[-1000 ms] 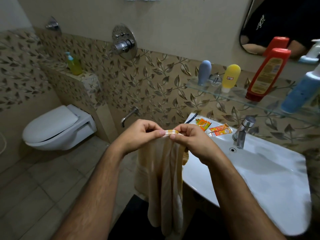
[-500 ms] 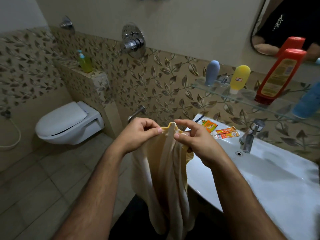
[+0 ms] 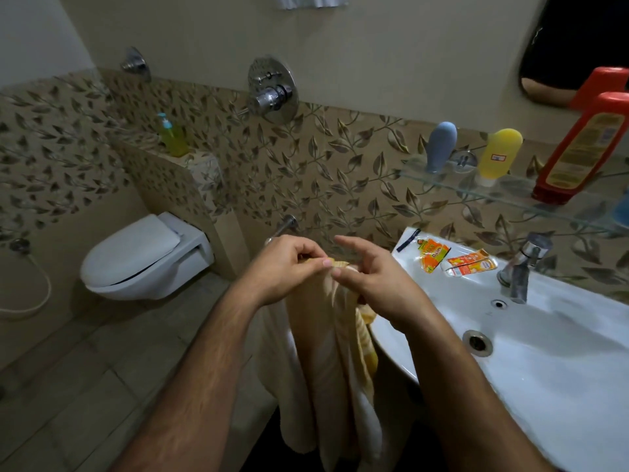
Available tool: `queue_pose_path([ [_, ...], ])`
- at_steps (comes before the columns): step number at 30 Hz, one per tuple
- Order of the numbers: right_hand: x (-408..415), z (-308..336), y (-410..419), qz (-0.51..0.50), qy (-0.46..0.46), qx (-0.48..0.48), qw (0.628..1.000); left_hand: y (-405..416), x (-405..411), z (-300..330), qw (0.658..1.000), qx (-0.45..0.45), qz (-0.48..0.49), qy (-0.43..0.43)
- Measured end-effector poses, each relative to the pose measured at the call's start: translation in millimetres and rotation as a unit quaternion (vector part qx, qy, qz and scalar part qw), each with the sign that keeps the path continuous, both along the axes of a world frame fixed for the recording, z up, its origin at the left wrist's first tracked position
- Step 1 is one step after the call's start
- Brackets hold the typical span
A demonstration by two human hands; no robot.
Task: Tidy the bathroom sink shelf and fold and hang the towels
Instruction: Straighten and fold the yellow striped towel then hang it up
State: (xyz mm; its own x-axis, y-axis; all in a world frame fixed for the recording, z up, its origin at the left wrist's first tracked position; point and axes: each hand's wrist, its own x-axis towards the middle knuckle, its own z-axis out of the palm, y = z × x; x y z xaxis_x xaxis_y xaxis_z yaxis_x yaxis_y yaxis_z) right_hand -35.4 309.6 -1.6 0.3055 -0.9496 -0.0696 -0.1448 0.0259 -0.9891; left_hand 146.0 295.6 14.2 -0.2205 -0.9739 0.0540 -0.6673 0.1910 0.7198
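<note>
Left hand (image 3: 284, 267): the top edge of the towel (image 3: 326, 342) is pinched between thumb and curled fingers.
Right hand (image 3: 371, 284): the thumb and lower fingers are seen against the bunched cloth just beside the left pinch, while the index finger is raised and straight; whether the cloth is truly gripped here cannot be told.
Towel: it is held in front of the body, to the left of the sink (image 3: 551, 376) rim, with one fold touching or nearly touching that rim.
Axis: the long axis runs straight down from the two hands; the cloth hangs in loose vertical folds, its lower end partly hidden at the frame's bottom.
Key relation: all the free cloth lies below the grip, and both hands are crowded at one point on the top edge, so the edge is judged to need spreading sideways before a fold can be made.
Nearer hand: the right is nearer the sink, the left nearer the open floor.
Room: free space is seen to the left, toward the toilet (image 3: 143, 260); the right is bounded by the sink rim.
Rail: white cloth (image 3: 311, 0) is seen at the top edge, well above the hands.
Shelf (image 3: 510, 185): bottles are stood on it; sachets (image 3: 452, 260) are left on the sink.
</note>
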Motion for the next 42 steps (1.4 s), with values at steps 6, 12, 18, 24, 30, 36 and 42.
queue_pose_path([
  [6, 22.0, 0.8, -6.1, -0.009, -0.021, 0.042, 0.999, -1.6, 39.1, 5.5, 0.996, 0.030, -0.079, 0.031],
  [12, 38.3, 11.6, -1.0, -0.047, 0.011, -0.001, 0.999, 3.9, 78.8, -0.3, 0.986, 0.070, -0.081, 0.131],
  [18, 46.6, 2.4, 2.6, -0.120, 0.021, -0.006, 0.993, 3.9, 99.3, 2.4, 0.987, 0.048, -0.059, 0.142],
  [24, 65.3, -4.7, 13.1, -0.026, -0.007, 0.014, 1.000, -3.4, 86.5, -8.8, 0.993, -0.006, -0.076, 0.089],
  [30, 74.0, -5.3, 19.0, -0.077, 0.030, -0.008, 0.997, -0.3, 88.2, -16.6, 0.988, 0.006, -0.126, 0.085],
  [36, 58.3, -4.5, 16.9, -0.134, 0.047, -0.004, 0.990, 2.7, 111.6, -28.8, 0.979, 0.080, -0.073, 0.173],
  [42, 70.0, -9.6, 19.1, -0.135, 0.074, 0.004, 0.988, -0.5, 105.4, -20.1, 0.991, 0.015, -0.073, 0.113],
])
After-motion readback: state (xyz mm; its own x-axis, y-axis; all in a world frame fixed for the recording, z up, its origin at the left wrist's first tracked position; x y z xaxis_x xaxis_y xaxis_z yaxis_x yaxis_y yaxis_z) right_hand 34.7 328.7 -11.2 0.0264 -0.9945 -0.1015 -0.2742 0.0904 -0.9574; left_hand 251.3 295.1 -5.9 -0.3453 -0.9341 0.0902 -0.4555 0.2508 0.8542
